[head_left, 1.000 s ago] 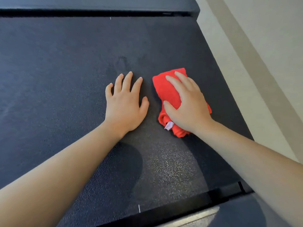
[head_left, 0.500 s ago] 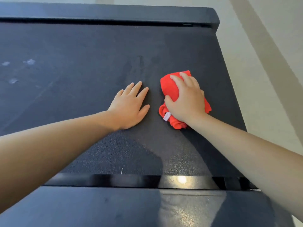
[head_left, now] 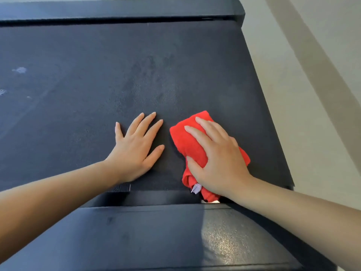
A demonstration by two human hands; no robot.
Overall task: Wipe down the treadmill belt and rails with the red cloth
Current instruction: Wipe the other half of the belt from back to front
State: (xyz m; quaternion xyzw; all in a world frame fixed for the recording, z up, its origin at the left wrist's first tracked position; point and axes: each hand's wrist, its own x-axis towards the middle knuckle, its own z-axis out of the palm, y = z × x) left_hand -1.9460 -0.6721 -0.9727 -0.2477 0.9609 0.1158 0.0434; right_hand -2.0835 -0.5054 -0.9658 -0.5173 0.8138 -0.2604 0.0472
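Observation:
The dark treadmill belt [head_left: 97, 85] fills most of the view. A folded red cloth [head_left: 187, 139] with a small white tag lies on the belt near its close edge. My right hand [head_left: 216, 155] presses flat on the cloth, fingers straight, thumb along its left side. To the left of the cloth, my left hand [head_left: 136, 147] rests flat on the belt with fingers spread. A near rail [head_left: 156, 237] runs across the bottom and a far rail [head_left: 117, 8] across the top. The cloth's lower end reaches the gap at the near rail.
Pale smudges [head_left: 19, 70] mark the belt at the far left, and a faint dusty patch [head_left: 152, 75] lies ahead of my hands. Light floor [head_left: 302, 94] borders the treadmill's right end.
Both hands and the cloth have slid back toward me across the belt, now close to the near rail. The view has shifted so more of that rail shows.

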